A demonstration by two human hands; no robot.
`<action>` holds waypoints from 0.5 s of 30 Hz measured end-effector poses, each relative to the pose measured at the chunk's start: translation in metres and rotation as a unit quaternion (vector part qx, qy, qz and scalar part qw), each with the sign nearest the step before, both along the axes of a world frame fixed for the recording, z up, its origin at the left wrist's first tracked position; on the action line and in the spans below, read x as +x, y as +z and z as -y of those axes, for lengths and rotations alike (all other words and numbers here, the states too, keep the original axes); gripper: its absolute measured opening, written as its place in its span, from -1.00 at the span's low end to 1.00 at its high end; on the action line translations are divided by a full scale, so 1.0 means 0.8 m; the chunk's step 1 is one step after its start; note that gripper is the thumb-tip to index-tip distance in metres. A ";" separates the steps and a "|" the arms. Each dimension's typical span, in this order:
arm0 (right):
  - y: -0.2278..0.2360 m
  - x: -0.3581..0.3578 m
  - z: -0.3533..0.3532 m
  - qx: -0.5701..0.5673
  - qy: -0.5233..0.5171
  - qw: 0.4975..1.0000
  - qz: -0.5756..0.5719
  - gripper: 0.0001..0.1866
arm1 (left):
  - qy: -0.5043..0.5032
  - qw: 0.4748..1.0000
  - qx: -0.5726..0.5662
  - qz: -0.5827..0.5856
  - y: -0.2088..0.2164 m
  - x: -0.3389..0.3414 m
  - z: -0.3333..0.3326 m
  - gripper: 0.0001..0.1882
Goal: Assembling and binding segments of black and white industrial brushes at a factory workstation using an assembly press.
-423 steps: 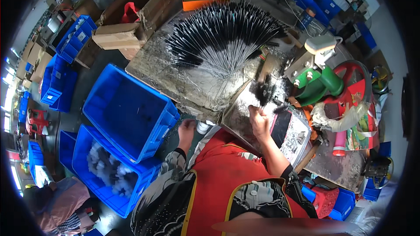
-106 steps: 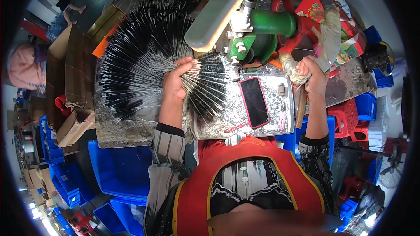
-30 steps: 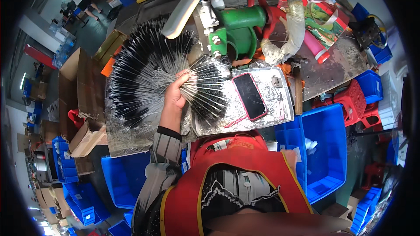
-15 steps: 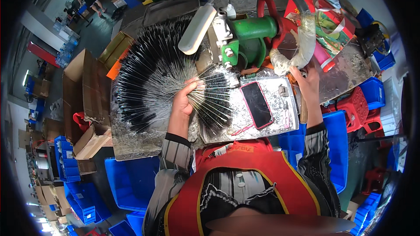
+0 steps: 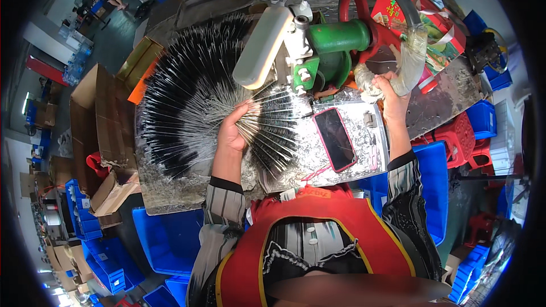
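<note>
My left hand (image 5: 232,129) is closed round a fanned bundle of thin wire-stemmed brushes (image 5: 270,128), their black-bristled ends spreading to the right. Beside it lies a large round heap of similar brushes (image 5: 176,88), wire stems toward the middle. My right hand (image 5: 393,98) grips the cloth- or plastic-wrapped part of a handwheel (image 5: 410,59) with a red hub and spokes. That wheel belongs to a green hand press (image 5: 341,37), whose head stands just beyond the bundle. A white lamp (image 5: 263,48) hangs over the brushes and partly hides them.
A phone with a red edge (image 5: 334,139) lies on the shiny worktop sheet (image 5: 301,165). Behind the wheel stands a red printed bag (image 5: 441,34). Cardboard boxes (image 5: 108,119) flank the table on the left; blue bins (image 5: 168,239) and red stools (image 5: 458,139) surround it.
My right hand has closed on the wheel's wrapped part, where its fingers were looser before. My left hand keeps its hold on the brushes. The whole view has shifted slightly.
</note>
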State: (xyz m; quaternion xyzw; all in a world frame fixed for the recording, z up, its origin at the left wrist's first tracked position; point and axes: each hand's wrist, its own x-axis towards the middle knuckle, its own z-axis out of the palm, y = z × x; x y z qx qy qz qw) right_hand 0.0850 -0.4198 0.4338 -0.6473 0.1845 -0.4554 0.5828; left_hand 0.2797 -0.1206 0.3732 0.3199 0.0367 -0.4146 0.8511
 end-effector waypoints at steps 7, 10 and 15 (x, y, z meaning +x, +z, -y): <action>0.005 0.005 -0.002 -0.015 0.028 0.999 0.023 -0.88 | 0.053 0.998 0.002 0.037 0.003 -0.009 0.006 -0.73; 0.002 0.006 0.001 -0.014 0.059 0.997 0.045 -0.87 | 0.071 0.996 0.019 0.049 0.002 -0.011 0.009 -0.71; 0.002 0.004 0.010 -0.004 0.102 0.994 0.038 -0.91 | 0.111 0.992 0.041 0.050 0.010 -0.015 0.013 -0.72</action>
